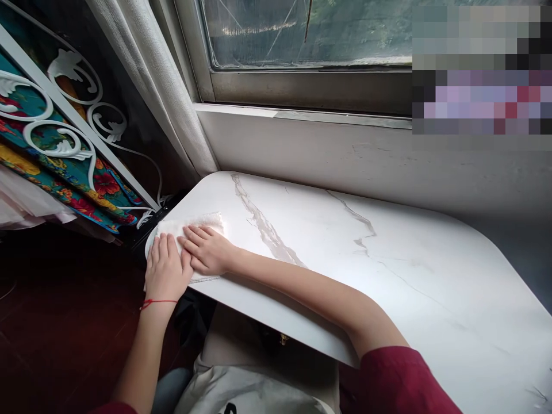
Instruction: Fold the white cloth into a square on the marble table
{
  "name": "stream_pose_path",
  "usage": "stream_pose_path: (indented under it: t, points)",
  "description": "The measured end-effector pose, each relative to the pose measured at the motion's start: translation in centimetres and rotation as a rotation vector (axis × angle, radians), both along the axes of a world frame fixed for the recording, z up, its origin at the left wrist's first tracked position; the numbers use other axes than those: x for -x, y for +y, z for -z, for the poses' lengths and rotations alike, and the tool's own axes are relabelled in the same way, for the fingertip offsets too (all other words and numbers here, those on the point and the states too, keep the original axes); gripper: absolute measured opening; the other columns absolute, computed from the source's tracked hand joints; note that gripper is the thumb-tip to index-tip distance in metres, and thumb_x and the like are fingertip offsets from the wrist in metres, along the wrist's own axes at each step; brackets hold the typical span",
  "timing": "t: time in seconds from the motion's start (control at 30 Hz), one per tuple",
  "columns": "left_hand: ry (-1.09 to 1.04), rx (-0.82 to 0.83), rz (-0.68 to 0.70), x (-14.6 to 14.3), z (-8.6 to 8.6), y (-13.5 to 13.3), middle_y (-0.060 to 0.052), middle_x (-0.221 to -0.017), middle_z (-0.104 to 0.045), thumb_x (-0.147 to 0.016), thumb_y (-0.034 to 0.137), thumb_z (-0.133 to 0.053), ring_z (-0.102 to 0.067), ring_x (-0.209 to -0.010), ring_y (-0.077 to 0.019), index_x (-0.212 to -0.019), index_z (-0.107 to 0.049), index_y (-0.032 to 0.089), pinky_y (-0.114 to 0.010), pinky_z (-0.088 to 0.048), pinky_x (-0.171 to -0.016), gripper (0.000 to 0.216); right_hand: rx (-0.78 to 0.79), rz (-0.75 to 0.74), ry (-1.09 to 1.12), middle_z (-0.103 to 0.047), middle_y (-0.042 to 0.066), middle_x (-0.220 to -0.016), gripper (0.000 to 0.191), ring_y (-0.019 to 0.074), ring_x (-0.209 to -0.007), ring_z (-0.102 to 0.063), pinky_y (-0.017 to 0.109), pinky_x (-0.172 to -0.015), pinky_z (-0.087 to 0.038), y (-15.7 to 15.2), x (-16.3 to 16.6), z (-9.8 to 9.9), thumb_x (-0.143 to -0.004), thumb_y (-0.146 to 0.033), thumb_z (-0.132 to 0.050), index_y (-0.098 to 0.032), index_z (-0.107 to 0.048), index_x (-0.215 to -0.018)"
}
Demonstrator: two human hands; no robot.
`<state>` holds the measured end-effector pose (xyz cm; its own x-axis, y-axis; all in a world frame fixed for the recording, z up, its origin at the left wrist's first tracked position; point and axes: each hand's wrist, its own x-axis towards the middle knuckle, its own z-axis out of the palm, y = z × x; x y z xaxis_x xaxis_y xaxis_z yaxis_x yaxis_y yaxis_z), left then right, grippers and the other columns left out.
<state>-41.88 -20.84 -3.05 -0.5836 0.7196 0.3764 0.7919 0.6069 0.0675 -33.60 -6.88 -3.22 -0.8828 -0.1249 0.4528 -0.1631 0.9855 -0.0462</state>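
White folded cloth [202, 221] parked right at the rounded left corner of the marble-look table [388, 259], close to the rim. Left hand [166, 270] laid flat on the near part, palm down, fingers straight and together, not gripping anything. Right hand [207, 250] reaching across from the other side, also spread flat on top, fingertips touching or slightly overlapping the left hand, hard to call which. No pinch, no curl, just pressing.

Thin red string [157, 301] round the left wrist, maroon sleeve [405, 379] on the right arm.

Probably a light, floppy thing, soft terry maybe. Likely to slide easily on that slick tabletop and bunch up if shoved. Best grabbed by a corner or along the free far edge, the side toward the curtain [164, 86], at a guess.

Window [302, 34] behind, floral fabric [103, 184] and a white scrollwork frame [64, 148] off to the left.
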Motion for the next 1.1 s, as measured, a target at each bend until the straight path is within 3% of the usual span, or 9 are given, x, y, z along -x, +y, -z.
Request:
stream_pose_path:
  t: [0.13, 0.3, 0.5, 0.67, 0.83, 1.1]
  points:
    - [0.027, 0.061, 0.053, 1.2, -0.3, 4.2, -0.03, -0.149, -0.046, -0.092, 0.031, -0.028, -0.037, -0.145, -0.0391, -0.141, -0.045, -0.007, -0.052, -0.032, -0.118, 0.065, 0.026, 0.085, -0.031, -0.044, 0.026, -0.151, 0.055, 0.0338, -0.141, -0.044, 0.047, -0.118, -0.031, 2.7, -0.4, -0.4, -0.099, -0.031, -0.043, 0.001, -0.046, -0.144]
    - [0.04, 0.155, 0.124, 2.0, -0.8, 12.4, -0.028, -0.148, -0.048, -0.09, 0.026, -0.032, -0.042, -0.142, -0.0372, -0.141, -0.047, -0.006, -0.049, -0.035, -0.115, 0.062, 0.063, 0.267, -0.066, -0.043, 0.024, -0.153, 0.054, 0.0331, -0.142, -0.042, 0.049, -0.116, -0.032, 8.0, -1.1, -0.6, -0.096, -0.023, -0.043, -0.001, -0.046, -0.145]
    - [0.03, 0.238, 0.236, 0.9, -1.8, 21.0, -0.028, -0.152, -0.042, -0.094, 0.024, -0.03, -0.037, -0.145, -0.0339, -0.143, -0.044, -0.006, -0.046, -0.032, -0.116, 0.059, 0.089, 0.477, -0.071, -0.043, 0.023, -0.154, 0.054, 0.0327, -0.144, -0.039, 0.047, -0.116, -0.031, 14.1, -2.5, -0.2, -0.096, -0.022, -0.042, -0.003, -0.047, -0.146]
    - [-0.023, 0.285, 0.389, -0.4, -2.3, 26.5, -0.025, -0.157, -0.036, -0.096, 0.025, -0.029, -0.03, -0.149, -0.0304, -0.147, -0.038, -0.005, -0.041, -0.023, -0.122, 0.06, 0.106, 0.643, -0.07, -0.047, 0.023, -0.15, 0.054, 0.0337, -0.137, -0.044, 0.046, -0.113, -0.031, 17.9, -4.5, -0.1, -0.097, -0.023, -0.037, -0.002, -0.047, -0.146]
    - [-0.044, 0.273, 0.448, -0.7, -1.8, 28.7, -0.022, -0.158, -0.034, -0.096, 0.025, -0.029, -0.028, -0.15, -0.0291, -0.145, -0.04, -0.003, -0.039, -0.019, -0.124, 0.058, 0.11, 0.67, -0.071, -0.05, 0.022, -0.147, 0.054, 0.0335, -0.128, -0.048, 0.045, -0.108, -0.034, 19.6, -5.8, -0.2, -0.097, -0.024, -0.034, -0.004, -0.047, -0.146]
    - [-0.031, 0.254, 0.498, -0.4, -1.4, 27.6, -0.021, -0.158, -0.035, -0.098, 0.025, -0.027, -0.027, -0.151, -0.0273, -0.148, -0.036, -0.002, -0.041, -0.019, -0.124, 0.058, 0.072, 0.696, -0.089, -0.051, 0.022, -0.146, 0.053, 0.0337, -0.125, -0.048, 0.046, -0.106, -0.034, 18.6, -5.8, -0.1, -0.097, -0.026, -0.036, -0.004, -0.048, -0.145]
